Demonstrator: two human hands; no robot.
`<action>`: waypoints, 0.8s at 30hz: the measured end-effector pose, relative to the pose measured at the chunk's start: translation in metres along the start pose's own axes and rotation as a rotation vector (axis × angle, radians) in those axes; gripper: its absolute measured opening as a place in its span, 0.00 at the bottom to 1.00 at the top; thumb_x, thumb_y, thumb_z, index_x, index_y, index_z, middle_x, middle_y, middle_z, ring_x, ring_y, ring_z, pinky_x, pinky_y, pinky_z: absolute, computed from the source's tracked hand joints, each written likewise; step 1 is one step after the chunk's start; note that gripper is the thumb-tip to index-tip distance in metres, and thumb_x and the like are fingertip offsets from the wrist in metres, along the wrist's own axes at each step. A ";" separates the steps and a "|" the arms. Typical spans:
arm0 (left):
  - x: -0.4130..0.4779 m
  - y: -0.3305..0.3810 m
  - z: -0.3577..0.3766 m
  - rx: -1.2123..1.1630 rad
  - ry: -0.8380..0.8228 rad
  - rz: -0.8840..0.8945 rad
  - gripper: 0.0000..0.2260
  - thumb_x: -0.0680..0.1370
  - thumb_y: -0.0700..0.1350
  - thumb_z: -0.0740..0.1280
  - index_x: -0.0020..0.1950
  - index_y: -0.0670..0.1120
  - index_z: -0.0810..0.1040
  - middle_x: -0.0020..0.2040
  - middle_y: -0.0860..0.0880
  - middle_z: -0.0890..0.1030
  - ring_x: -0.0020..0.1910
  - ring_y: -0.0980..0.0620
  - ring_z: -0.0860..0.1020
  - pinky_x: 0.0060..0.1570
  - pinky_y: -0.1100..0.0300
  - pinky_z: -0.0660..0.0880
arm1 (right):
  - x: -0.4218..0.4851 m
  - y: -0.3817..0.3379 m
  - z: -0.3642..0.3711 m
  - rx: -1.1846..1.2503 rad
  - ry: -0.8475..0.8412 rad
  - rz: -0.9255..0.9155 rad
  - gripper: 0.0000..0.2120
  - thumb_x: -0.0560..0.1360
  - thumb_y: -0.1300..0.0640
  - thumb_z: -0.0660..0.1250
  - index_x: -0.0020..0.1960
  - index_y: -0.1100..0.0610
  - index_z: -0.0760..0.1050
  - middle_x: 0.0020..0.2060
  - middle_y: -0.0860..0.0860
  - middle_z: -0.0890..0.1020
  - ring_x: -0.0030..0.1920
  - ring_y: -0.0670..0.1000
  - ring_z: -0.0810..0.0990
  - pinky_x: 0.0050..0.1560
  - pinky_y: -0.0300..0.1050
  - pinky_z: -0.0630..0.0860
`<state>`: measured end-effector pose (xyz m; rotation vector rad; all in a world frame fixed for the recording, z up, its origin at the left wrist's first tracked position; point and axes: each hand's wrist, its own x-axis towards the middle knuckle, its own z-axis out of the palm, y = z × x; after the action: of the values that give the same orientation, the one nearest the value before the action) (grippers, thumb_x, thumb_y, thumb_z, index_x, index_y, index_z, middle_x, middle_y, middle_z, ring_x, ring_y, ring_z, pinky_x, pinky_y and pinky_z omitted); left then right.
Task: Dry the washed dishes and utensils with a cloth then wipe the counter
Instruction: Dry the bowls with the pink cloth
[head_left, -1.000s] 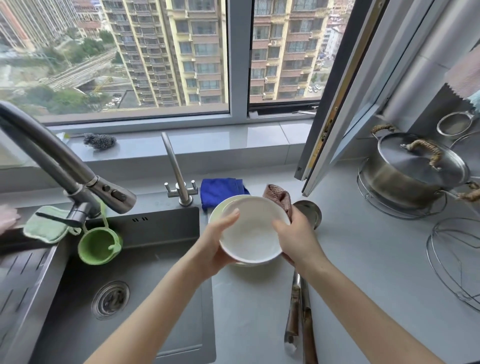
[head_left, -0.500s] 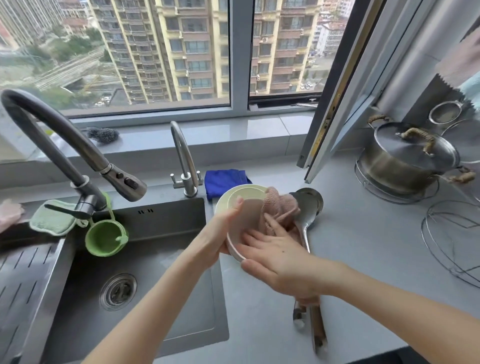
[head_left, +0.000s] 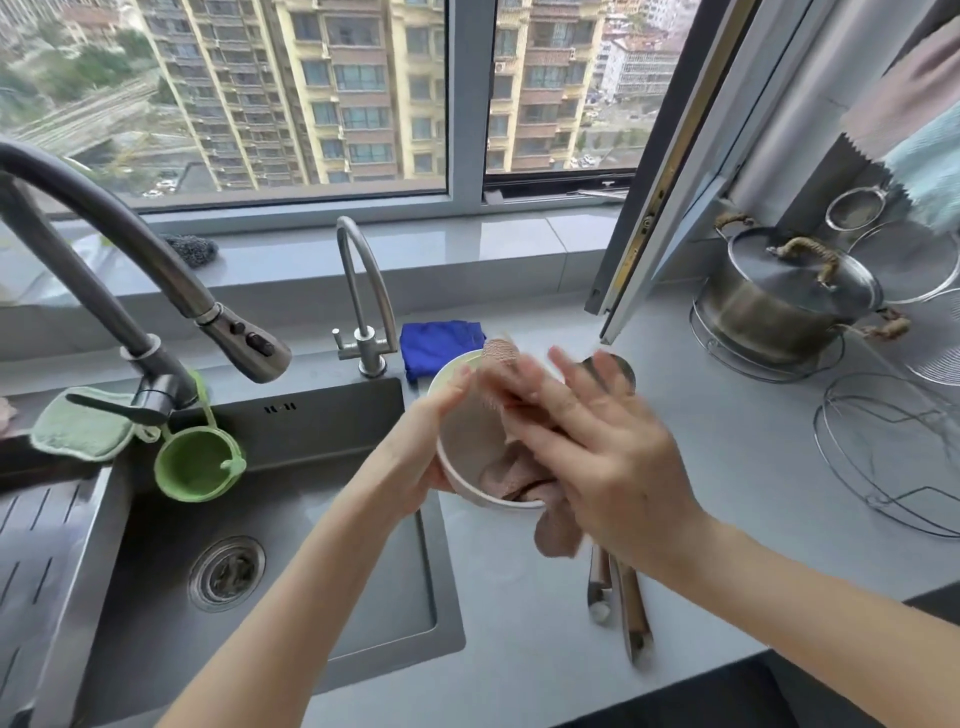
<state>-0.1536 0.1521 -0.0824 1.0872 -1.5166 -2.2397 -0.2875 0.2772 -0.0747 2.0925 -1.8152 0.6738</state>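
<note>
As I read the head view, the left hand (head_left: 434, 447) grips the white round bowl (head_left: 460, 480) at its left rim, thumb laid over the edge and fingers curled behind the wall. I record the bowl as tilted, its mouth turned toward the right, and held over the grey stone surface (head_left: 727, 467) just right of the stainless steel sink (head_left: 291, 519).

The right hand (head_left: 602, 452) is spread flat, fingers straight and apart. It presses the pinkish-brown woven cloth (head_left: 514, 475) into the inside of the bowl and curls round nothing. Its fingertips are blurred. One corner of the cloth hangs out past the bowl's lower rim, beneath the right palm.

Behind the bowl I see the rim of a pale green-edged dish (head_left: 448, 364); whether the two touch I cannot tell. A folded blue cloth (head_left: 441, 343) lies behind that, just beside the slim steel tap (head_left: 363, 312). Long-handled metal utensils (head_left: 621, 608) lie on the surface under the right wrist, handles toward me.

A dark pull-out faucet (head_left: 130, 249) arches over the sink. A green silicone cup (head_left: 197, 462) hangs at the faucet's base, with a pale green pad (head_left: 78, 426) just beside it. At the far right stand a lidded steel pot (head_left: 789, 301) and a round wire rack (head_left: 893, 457), well apart from the bowl.
</note>
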 end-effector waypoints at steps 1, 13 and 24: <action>0.000 0.000 -0.002 0.003 -0.017 -0.014 0.23 0.76 0.64 0.57 0.60 0.51 0.79 0.54 0.47 0.84 0.53 0.46 0.82 0.54 0.45 0.77 | -0.001 0.000 0.001 0.047 -0.108 -0.072 0.17 0.82 0.55 0.55 0.58 0.61 0.80 0.66 0.58 0.75 0.67 0.60 0.73 0.67 0.60 0.68; 0.004 -0.005 0.008 0.098 0.022 -0.102 0.24 0.76 0.64 0.58 0.56 0.47 0.81 0.45 0.47 0.85 0.41 0.47 0.84 0.33 0.58 0.76 | 0.013 -0.007 -0.009 0.198 -0.762 -0.006 0.23 0.75 0.34 0.49 0.54 0.50 0.71 0.54 0.44 0.78 0.59 0.47 0.71 0.60 0.44 0.66; 0.007 -0.025 0.010 -0.036 0.052 -0.182 0.19 0.76 0.59 0.61 0.42 0.43 0.79 0.30 0.49 0.81 0.28 0.52 0.80 0.28 0.64 0.74 | 0.015 -0.024 -0.006 1.205 -0.794 0.705 0.07 0.77 0.64 0.59 0.42 0.56 0.72 0.37 0.48 0.77 0.37 0.44 0.76 0.42 0.37 0.74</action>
<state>-0.1602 0.1662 -0.1058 1.3101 -1.4018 -2.3252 -0.2637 0.2712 -0.0601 2.5440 -3.2274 1.5801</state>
